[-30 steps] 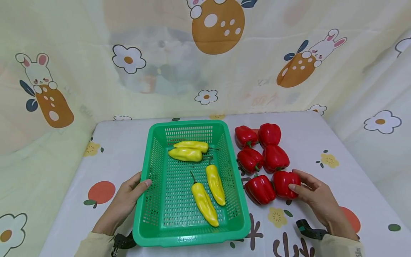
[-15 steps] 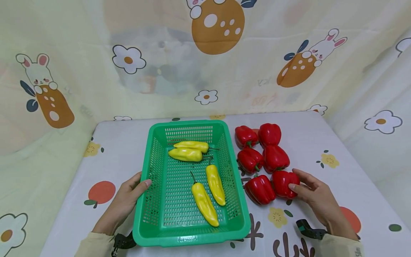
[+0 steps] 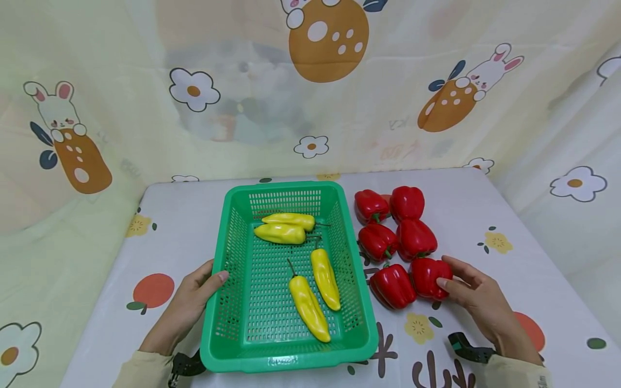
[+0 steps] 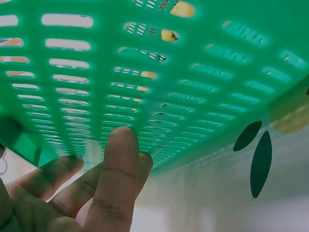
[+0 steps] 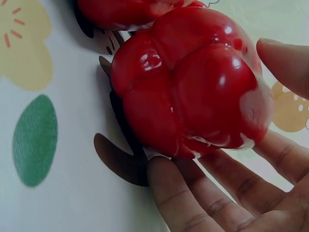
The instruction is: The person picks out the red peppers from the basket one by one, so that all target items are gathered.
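Observation:
My left hand (image 3: 194, 293) holds the left side of a green perforated basket (image 3: 289, 365), thumb hooked over the rim. In the left wrist view its fingers (image 4: 119, 166) lie against the outer wall. Several long yellow peppers (image 3: 309, 309) lie in the basket, two near the back and two toward the front right. On the table to the right, my right hand (image 3: 477, 302) holds the nearest right red bell pepper (image 3: 430, 278) between thumb and fingers. The right wrist view shows that bell pepper (image 5: 193, 87) from below its blossom end, fingers curving under it.
Several more red bell peppers stand in two columns beside the basket, including one touching the held one (image 3: 394, 286) and one at the back (image 3: 407, 203). A patterned cloth covers the table (image 3: 466, 205). A printed curtain (image 3: 252, 124) hangs behind it.
The held red bell pepper has shifted very slightly to the left. Both hands, the basket and the yellow peppers stay where they were.

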`<state>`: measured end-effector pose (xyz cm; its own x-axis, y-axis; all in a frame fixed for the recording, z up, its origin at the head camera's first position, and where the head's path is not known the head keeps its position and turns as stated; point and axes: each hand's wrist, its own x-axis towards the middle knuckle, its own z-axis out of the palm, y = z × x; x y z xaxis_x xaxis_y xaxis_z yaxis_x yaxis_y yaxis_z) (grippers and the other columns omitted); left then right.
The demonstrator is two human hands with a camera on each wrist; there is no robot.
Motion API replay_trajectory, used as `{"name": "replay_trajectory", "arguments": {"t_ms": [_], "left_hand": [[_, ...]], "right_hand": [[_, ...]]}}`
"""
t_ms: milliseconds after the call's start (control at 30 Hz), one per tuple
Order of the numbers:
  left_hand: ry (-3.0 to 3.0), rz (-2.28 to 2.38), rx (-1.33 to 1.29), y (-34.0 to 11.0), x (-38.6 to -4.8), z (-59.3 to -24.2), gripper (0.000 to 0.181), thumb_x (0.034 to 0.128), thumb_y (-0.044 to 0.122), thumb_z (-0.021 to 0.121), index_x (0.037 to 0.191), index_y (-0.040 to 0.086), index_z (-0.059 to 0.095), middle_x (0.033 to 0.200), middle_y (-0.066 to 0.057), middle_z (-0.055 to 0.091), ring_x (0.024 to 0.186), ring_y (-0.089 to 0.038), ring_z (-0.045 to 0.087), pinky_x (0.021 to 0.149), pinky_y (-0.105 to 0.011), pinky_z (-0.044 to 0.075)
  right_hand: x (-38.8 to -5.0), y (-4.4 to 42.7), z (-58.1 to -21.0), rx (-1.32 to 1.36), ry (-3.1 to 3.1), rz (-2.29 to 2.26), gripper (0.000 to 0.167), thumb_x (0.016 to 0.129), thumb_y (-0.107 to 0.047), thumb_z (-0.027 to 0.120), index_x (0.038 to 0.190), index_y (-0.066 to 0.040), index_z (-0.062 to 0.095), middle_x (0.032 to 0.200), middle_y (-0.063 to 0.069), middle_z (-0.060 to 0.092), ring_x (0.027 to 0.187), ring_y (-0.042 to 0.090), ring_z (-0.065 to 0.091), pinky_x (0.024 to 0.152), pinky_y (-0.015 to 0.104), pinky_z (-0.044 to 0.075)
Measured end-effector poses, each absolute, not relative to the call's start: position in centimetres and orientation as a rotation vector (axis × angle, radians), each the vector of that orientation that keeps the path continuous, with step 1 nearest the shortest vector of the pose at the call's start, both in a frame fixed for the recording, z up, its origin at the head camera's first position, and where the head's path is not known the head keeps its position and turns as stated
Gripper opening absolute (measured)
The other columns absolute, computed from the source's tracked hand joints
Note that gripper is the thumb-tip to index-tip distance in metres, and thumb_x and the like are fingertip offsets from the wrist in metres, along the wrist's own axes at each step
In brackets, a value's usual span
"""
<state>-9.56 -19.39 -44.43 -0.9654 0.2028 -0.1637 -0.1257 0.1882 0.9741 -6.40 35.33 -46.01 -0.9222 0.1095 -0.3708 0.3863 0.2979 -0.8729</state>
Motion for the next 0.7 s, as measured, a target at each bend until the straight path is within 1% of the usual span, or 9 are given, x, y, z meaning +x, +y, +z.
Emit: {"name": "replay_trajectory", "arguments": {"t_ms": [133, 200, 300, 433, 500, 533, 633, 667, 700], "left_hand": [[2.201, 1.849, 0.068, -19.4, -9.7, -44.4, 0.055, 0.1088, 0.028, 0.057, 0.158, 0.007, 0.042, 0.140, -0.030, 0.058, 0.098, -0.031, 0.077, 0.079, -0.042, 0.066], [2.205, 1.846, 0.065, -19.3, -9.8, -44.4, 0.056, 0.1087, 0.029, 0.057, 0.158, 0.007, 0.042, 0.140, -0.030, 0.058, 0.098, -0.031, 0.077, 0.079, -0.042, 0.066], [2.208, 1.844, 0.067, -19.3, -10.0, -44.4, 0.056, 0.1089, 0.029, 0.056, 0.158, 0.007, 0.042, 0.141, -0.030, 0.058, 0.099, -0.032, 0.076, 0.079, -0.042, 0.066], [2.238, 1.814, 0.071, -19.3, -10.3, -44.3, 0.056, 0.1090, 0.030, 0.056, 0.158, 0.006, 0.042, 0.141, -0.030, 0.058, 0.099, -0.033, 0.076, 0.079, -0.042, 0.066], [2.271, 1.779, 0.074, -19.4, -10.5, -44.1, 0.055, 0.1090, 0.030, 0.056, 0.157, 0.006, 0.043, 0.139, -0.029, 0.060, 0.098, -0.031, 0.076, 0.080, -0.040, 0.066], [2.293, 1.756, 0.080, -19.4, -10.6, -44.0, 0.055, 0.1090, 0.030, 0.056, 0.156, 0.005, 0.044, 0.138, -0.028, 0.061, 0.097, -0.030, 0.076, 0.079, -0.038, 0.066], [2.350, 1.675, 0.107, -19.7, -11.0, -43.6, 0.053, 0.1090, 0.030, 0.056, 0.154, 0.003, 0.046, 0.131, -0.026, 0.065, 0.093, -0.025, 0.076, 0.079, -0.034, 0.065], [2.359, 1.645, 0.131, -19.9, -11.1, -43.4, 0.052, 0.1092, 0.030, 0.055, 0.153, 0.002, 0.047, 0.128, -0.024, 0.067, 0.092, -0.024, 0.076, 0.079, -0.033, 0.065], [2.366, 1.612, 0.150, -20.1, -11.2, -43.2, 0.052, 0.1092, 0.030, 0.056, 0.152, 0.002, 0.047, 0.125, -0.023, 0.068, 0.091, -0.023, 0.076, 0.079, -0.032, 0.065]], "right_hand": [[-6.3, 35.5, -46.0, 0.451, 2.340, -1.676, 0.080, 0.102, -0.037, 0.068, 0.165, -0.009, 0.028, 0.162, 0.019, 0.030, 0.118, 0.008, 0.049, 0.089, 0.023, 0.060], [-6.2, 35.7, -45.9, 0.446, 2.356, -1.677, 0.079, 0.103, -0.038, 0.067, 0.164, -0.008, 0.028, 0.159, 0.018, 0.033, 0.114, 0.002, 0.051, 0.089, 0.023, 0.060], [-6.3, 35.9, -45.8, 0.441, 2.376, -1.691, 0.078, 0.104, -0.040, 0.065, 0.164, -0.006, 0.029, 0.151, 0.009, 0.043, 0.109, -0.005, 0.054, 0.088, 0.024, 0.061], [-6.6, 36.3, -45.5, 0.430, 2.392, -1.696, 0.078, 0.104, -0.044, 0.062, 0.162, -0.004, 0.031, 0.134, -0.011, 0.054, 0.104, -0.008, 0.061, 0.087, 0.026, 0.062], [-6.9, 36.4, -45.0, 0.421, 2.410, -1.673, 0.078, 0.104, -0.047, 0.061, 0.162, -0.004, 0.031, 0.131, -0.015, 0.056, 0.103, -0.007, 0.063, 0.088, 0.028, 0.062], [-7.1, 36.4, -44.7, 0.418, 2.428, -1.653, 0.078, 0.104, -0.048, 0.061, 0.162, -0.005, 0.032, 0.131, -0.013, 0.059, 0.102, -0.007, 0.064, 0.088, 0.028, 0.063], [-7.9, 36.4, -43.6, 0.381, 2.508, -1.575, 0.076, 0.105, -0.048, 0.058, 0.161, -0.004, 0.034, 0.140, 0.006, 0.061, 0.101, -0.005, 0.066, 0.086, 0.029, 0.063], [-8.3, 36.4, -43.2, 0.367, 2.544, -1.536, 0.075, 0.105, -0.049, 0.057, 0.161, -0.004, 0.035, 0.144, 0.013, 0.059, 0.102, -0.002, 0.067, 0.085, 0.029, 0.063], [-8.7, 36.2, -42.8, 0.350, 2.582, -1.493, 0.074, 0.106, -0.049, 0.056, 0.160, -0.004, 0.036, 0.147, 0.019, 0.056, 0.105, 0.003, 0.068, 0.084, 0.028, 0.063]]}}
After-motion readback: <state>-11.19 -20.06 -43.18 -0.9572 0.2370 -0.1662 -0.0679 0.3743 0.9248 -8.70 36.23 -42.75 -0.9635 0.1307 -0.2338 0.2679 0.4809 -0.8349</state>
